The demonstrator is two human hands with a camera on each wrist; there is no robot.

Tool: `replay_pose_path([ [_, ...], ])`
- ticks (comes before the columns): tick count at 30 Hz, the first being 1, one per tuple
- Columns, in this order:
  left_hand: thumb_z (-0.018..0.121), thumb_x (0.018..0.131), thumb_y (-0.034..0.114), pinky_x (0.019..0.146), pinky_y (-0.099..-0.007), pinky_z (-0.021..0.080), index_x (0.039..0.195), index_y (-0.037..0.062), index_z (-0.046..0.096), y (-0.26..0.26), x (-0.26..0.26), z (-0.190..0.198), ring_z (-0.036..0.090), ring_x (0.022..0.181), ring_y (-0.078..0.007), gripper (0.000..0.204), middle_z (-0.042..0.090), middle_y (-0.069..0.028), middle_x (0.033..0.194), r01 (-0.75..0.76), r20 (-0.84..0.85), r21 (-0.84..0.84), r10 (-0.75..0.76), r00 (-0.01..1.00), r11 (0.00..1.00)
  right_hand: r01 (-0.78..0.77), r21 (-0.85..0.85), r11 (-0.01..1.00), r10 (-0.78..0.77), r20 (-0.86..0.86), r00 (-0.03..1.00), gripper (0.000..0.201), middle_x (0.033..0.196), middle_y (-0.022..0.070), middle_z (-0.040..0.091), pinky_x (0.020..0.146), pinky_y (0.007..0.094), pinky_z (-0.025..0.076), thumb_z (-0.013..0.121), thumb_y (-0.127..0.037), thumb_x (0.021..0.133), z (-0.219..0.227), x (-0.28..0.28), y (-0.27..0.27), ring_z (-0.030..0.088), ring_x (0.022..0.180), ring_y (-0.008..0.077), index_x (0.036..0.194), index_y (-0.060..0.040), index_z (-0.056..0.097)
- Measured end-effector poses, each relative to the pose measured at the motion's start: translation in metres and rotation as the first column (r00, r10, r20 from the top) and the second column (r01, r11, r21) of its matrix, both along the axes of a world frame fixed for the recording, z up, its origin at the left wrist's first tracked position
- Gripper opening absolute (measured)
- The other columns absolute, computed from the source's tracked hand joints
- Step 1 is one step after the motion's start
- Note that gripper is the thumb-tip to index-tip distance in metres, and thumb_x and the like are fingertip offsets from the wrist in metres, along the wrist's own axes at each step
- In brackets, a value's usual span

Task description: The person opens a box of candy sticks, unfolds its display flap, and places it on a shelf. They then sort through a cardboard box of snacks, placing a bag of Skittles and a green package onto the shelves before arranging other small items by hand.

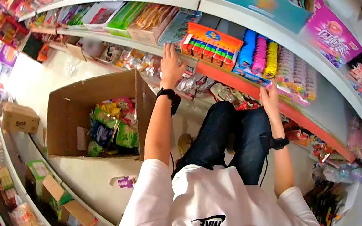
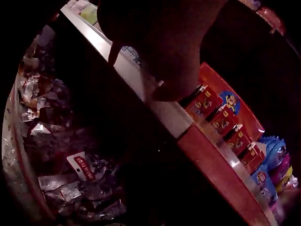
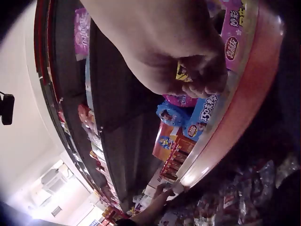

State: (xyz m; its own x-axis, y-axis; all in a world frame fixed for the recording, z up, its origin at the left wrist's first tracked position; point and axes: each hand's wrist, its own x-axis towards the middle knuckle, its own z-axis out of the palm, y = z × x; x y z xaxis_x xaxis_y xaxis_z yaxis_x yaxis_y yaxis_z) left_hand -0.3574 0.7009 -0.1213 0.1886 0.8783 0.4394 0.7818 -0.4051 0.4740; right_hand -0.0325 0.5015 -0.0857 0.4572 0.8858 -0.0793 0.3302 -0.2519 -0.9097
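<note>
In the head view, my left hand (image 1: pixel 172 68) rests at the shelf edge with extended fingers, left of an orange display box (image 1: pixel 212 44). The left wrist view shows this hand (image 2: pixel 162 52) dark against the white shelf lip. My right hand (image 1: pixel 269 99) is at the red shelf strip (image 1: pixel 228 78), beside rows of blue, pink and yellow packs (image 1: pixel 258 58). From the right wrist, the hand (image 3: pixel 174 52) has its fingers bent over the front of a blue box (image 3: pixel 202 115); whether they press it is unclear. Neither hand visibly holds anything.
An open cardboard box (image 1: pixel 90 92) with colourful packets stands on the floor to the left. Clear-wrapped packets (image 1: pixel 195 84) lie below the shelf. An upper shelf (image 1: pixel 250 9) overhangs the right side. More stocked shelves (image 1: pixel 20 175) run along the far left.
</note>
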Motion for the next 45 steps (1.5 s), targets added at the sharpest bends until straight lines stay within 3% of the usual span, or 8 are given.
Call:
replay_pose_path([
  [4, 0.074, 0.068, 0.016, 0.111, -0.0460, 0.028, 0.140, -0.0037, 0.031, 0.009, -0.014, -0.022, 0.026, 0.138, -0.0390, 0.086, 0.029, -0.0245, 0.148, 0.077, 0.010, 0.044, -0.078, 0.997, 0.996, -0.067, 0.149, 0.987, 0.060, 0.051, 0.997, 0.041, 0.100, 0.0122, 0.067, 0.076, 0.0290, 0.049, 0.055, -0.012, 0.094, 0.003, -0.003, -0.033, 0.062, 0.085, 0.0159, 0.132, -0.0010, 0.047],
  [10, 0.071, 0.073, 0.015, 0.113, -0.0427, 0.025, 0.143, -0.0010, 0.032, 0.002, -0.011, 0.000, 0.030, 0.137, -0.0367, 0.081, 0.034, -0.0222, 0.146, 0.117, 0.023, -0.053, -0.116, 0.993, 0.992, 0.262, 0.313, 0.913, -0.363, 0.330, 0.871, 0.016, 0.090, 0.0134, 0.065, 0.073, 0.0306, 0.049, 0.059, -0.014, 0.092, 0.007, 0.080, -0.136, 0.063, 0.081, 0.0211, 0.099, -0.0014, 0.064],
  [13, 0.067, 0.073, 0.013, 0.110, -0.0441, 0.030, 0.140, -0.0005, 0.036, 0.020, -0.018, -0.025, 0.036, 0.132, -0.0387, 0.075, 0.040, -0.0215, 0.142, 0.149, -0.098, 0.164, -0.134, 0.986, 0.975, 0.474, 0.396, 0.786, -0.615, 0.421, 0.667, 0.020, 0.085, 0.0154, 0.063, 0.072, 0.0338, 0.049, 0.062, -0.017, 0.090, 0.000, 0.185, -0.204, 0.062, 0.082, 0.0242, 0.101, 0.0002, 0.061],
  [17, 0.065, 0.077, 0.018, 0.109, -0.0460, 0.030, 0.139, -0.0043, 0.033, 0.028, -0.016, -0.033, 0.033, 0.132, -0.0423, 0.074, 0.034, -0.0244, 0.144, 0.015, -0.215, 0.107, 0.009, 0.977, 0.994, 0.659, 0.470, 0.587, -0.807, 0.400, 0.433, 0.032, 0.093, 0.0190, 0.060, 0.076, 0.0383, 0.048, 0.066, -0.020, 0.087, -0.023, 0.352, -0.287, 0.060, 0.087, 0.0291, 0.108, 0.0018, 0.055],
  [21, 0.063, 0.078, 0.020, 0.109, -0.0466, 0.029, 0.140, -0.0068, 0.030, 0.030, -0.017, -0.031, 0.028, 0.136, -0.0413, 0.075, 0.030, -0.0258, 0.146, -0.007, -0.287, 0.036, 0.017, 0.958, 0.999, 0.654, 0.582, 0.483, -0.708, 0.700, -0.099, 0.052, 0.104, 0.0252, 0.057, 0.084, 0.0449, 0.048, 0.072, -0.025, 0.079, -0.018, 0.435, -0.324, 0.057, 0.101, 0.0376, 0.116, 0.0018, 0.049],
  [27, 0.064, 0.079, 0.025, 0.110, -0.0461, 0.027, 0.139, -0.0079, 0.031, 0.031, -0.017, -0.031, 0.029, 0.136, -0.0405, 0.076, 0.031, -0.0243, 0.147, -0.078, -0.355, 0.027, 0.082, 0.931, 0.997, 0.792, 0.451, 0.412, -0.745, 0.667, 0.008, 0.075, 0.125, 0.0285, 0.046, 0.094, 0.0481, 0.043, 0.076, -0.029, 0.071, 0.029, 0.481, -0.345, 0.047, 0.115, 0.0449, 0.130, 0.0010, 0.043],
  [32, 0.066, 0.081, 0.030, 0.110, -0.0465, 0.028, 0.139, -0.0093, 0.030, 0.036, -0.013, -0.034, 0.029, 0.135, -0.0407, 0.079, 0.031, -0.0243, 0.147, -0.098, -0.383, 0.086, 0.124, 0.916, 0.991, 0.915, 0.076, 0.397, -0.500, 0.854, 0.146, 0.075, 0.135, 0.0289, 0.035, 0.093, 0.0496, 0.046, 0.080, -0.031, 0.066, 0.018, 0.521, -0.353, 0.050, 0.111, 0.0478, 0.126, -0.0024, 0.045],
  [45, 0.064, 0.082, 0.030, 0.108, -0.0482, 0.030, 0.142, -0.0032, 0.029, 0.042, -0.011, -0.043, 0.030, 0.134, -0.0417, 0.077, 0.032, -0.0240, 0.145, -0.114, -0.358, 0.130, 0.154, 0.921, 0.985, 0.722, 0.547, 0.425, -0.792, 0.611, 0.003, 0.049, 0.105, 0.0264, 0.052, 0.085, 0.0468, 0.044, 0.076, -0.020, 0.067, -0.038, 0.533, -0.364, 0.051, 0.099, 0.0441, 0.099, 0.0034, 0.048],
])
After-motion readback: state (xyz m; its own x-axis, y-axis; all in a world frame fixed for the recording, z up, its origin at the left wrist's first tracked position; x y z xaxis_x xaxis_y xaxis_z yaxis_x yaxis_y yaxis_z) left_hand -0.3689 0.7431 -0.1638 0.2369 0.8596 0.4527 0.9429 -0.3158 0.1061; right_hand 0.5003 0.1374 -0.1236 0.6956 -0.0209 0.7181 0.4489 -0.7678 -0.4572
